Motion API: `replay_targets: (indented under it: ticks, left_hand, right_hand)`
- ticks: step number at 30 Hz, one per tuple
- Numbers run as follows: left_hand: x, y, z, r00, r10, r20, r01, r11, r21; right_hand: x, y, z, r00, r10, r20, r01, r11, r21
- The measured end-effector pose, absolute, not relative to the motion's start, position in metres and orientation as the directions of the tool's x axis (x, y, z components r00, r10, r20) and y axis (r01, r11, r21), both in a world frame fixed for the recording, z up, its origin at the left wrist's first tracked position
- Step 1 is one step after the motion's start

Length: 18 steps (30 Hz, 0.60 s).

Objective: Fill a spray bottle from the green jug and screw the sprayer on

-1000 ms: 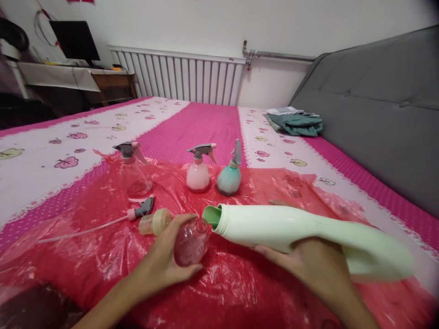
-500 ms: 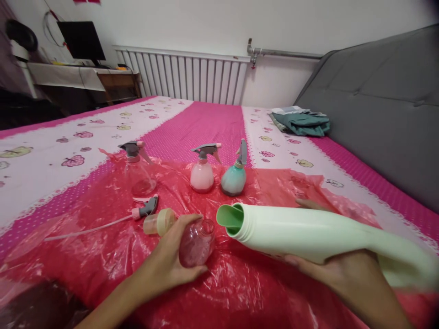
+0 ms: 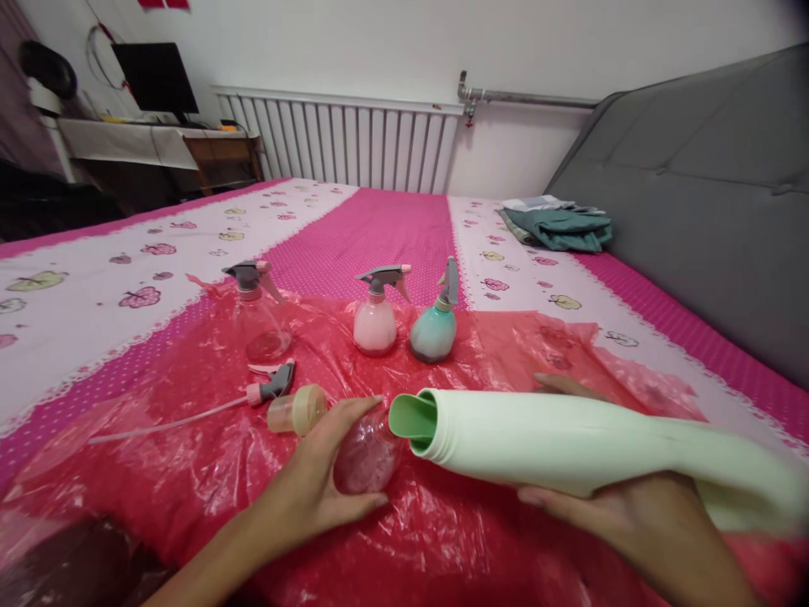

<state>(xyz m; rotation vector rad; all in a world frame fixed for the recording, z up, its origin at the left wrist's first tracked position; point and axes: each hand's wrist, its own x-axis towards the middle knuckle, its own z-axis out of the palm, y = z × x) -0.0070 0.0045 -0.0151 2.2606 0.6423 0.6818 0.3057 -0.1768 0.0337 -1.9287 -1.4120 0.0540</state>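
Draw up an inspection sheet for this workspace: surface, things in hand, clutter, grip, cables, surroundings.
Surface: wrinkled red plastic sheet over a patterned pink-and-white bed cover.
Things in hand: clear bottle; pale green jug, near-horizontal, its green spout at the bottle's top, contact unclear.
Clutter: loose spray trigger with tube, cream-banded translucent piece, clear spray bottle, pink spray bottle, teal spray bottle; folded cloths farther back.
Grip: left hand around the bottle; right hand holding the jug.
Cables: looped cable by the left wall.
Surroundings: desk, monitor, radiator, grey headboard.
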Motion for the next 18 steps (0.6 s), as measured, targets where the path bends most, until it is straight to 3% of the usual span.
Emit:
replay_targets:
  ticks: [8, 18]
  left_hand:
    - [-0.0052, 0.0058, -0.0189, 0.74, 0.608, 0.289, 0.264, -0.657, 0.706]
    - [-0.0042, 0.0039, -0.0244, 0.722, 0.619, 0.307, 0.287, -0.673, 0.682]
  right_hand:
    - [0.3147, -0.172, 0.0296, 0.317, 0.847, 0.426, 0.876, -0.089, -0.473]
    - [0.3112, -0.1685, 0.0322, 0.399, 0.841, 0.365, 0.835, -0.17, -0.523]
